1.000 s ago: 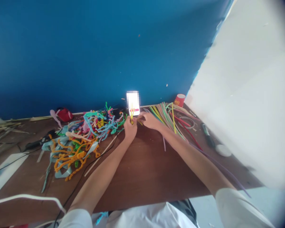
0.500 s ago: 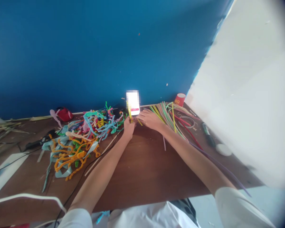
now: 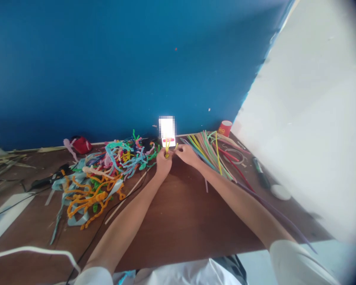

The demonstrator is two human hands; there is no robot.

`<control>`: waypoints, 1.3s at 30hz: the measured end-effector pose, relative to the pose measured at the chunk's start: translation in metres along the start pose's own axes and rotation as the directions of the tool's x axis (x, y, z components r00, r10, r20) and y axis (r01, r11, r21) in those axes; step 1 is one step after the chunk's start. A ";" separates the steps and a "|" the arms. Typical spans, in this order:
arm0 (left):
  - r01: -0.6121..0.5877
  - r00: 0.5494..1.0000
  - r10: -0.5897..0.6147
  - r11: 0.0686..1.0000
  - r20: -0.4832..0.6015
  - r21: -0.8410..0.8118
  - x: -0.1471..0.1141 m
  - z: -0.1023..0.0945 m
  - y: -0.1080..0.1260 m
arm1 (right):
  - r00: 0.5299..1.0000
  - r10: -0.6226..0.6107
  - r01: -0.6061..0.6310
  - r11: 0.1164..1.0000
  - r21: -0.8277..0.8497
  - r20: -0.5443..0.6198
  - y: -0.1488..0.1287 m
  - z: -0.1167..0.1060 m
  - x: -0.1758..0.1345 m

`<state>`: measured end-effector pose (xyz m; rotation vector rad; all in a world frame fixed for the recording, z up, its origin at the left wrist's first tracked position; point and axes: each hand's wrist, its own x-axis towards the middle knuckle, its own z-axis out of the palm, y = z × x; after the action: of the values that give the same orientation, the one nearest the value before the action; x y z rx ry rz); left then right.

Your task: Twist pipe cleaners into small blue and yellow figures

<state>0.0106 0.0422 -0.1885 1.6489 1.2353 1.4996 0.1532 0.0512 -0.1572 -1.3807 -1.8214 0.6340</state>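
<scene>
Near the back of the table, my left hand (image 3: 164, 163) is closed around a bent yellow pipe cleaner (image 3: 167, 145), whose ends stick up above the fingers. My right hand (image 3: 188, 154) is beside it, fingers pinched together at another yellow end of the piece. Exactly how the fingers grip there is too small to make out. Just behind both hands a lit phone (image 3: 167, 130) stands against the blue wall. To the right of my right hand lies a fan of straight pipe cleaners (image 3: 206, 152) in yellow, green, pink and blue.
A tangled heap of bent, colourful pipe cleaners (image 3: 99, 194) covers the left of the table. A black glue gun (image 3: 50, 177) with a cable lies beyond it. At the right are a red paper cup (image 3: 225, 128), a dark marker (image 3: 261, 173) and a white disc (image 3: 280, 192).
My right hand has drawn back from over the pipe cleaners, its fingers curling from stretched into a pinch. My left hand has turned slightly, still holding the yellow piece. The view has shifted a little.
</scene>
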 end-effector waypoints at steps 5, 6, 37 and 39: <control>-0.016 1.000 0.016 1.000 0.017 -0.012 -0.002 0.002 0.010 | 0.955 0.268 -0.297 0.879 0.373 0.130 -0.006 -0.004 0.000; 0.009 1.000 -0.008 0.999 0.029 -0.053 -0.002 0.002 0.010 | 0.951 0.278 -0.308 0.873 0.377 0.133 -0.007 -0.005 0.000; 0.265 0.964 -0.233 0.893 0.130 -0.363 0.004 0.000 -0.003 | 0.744 -0.549 0.663 0.540 -0.518 0.381 -0.006 -0.040 0.004; 0.277 0.960 -0.240 0.885 0.144 -0.375 0.004 0.000 -0.003 | 0.744 -0.533 0.666 0.541 -0.513 0.404 -0.007 -0.041 0.004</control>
<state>0.0100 0.0469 -0.1898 1.2216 0.9801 1.3774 0.1818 0.0507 -0.1267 -0.9314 -2.6445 -0.2759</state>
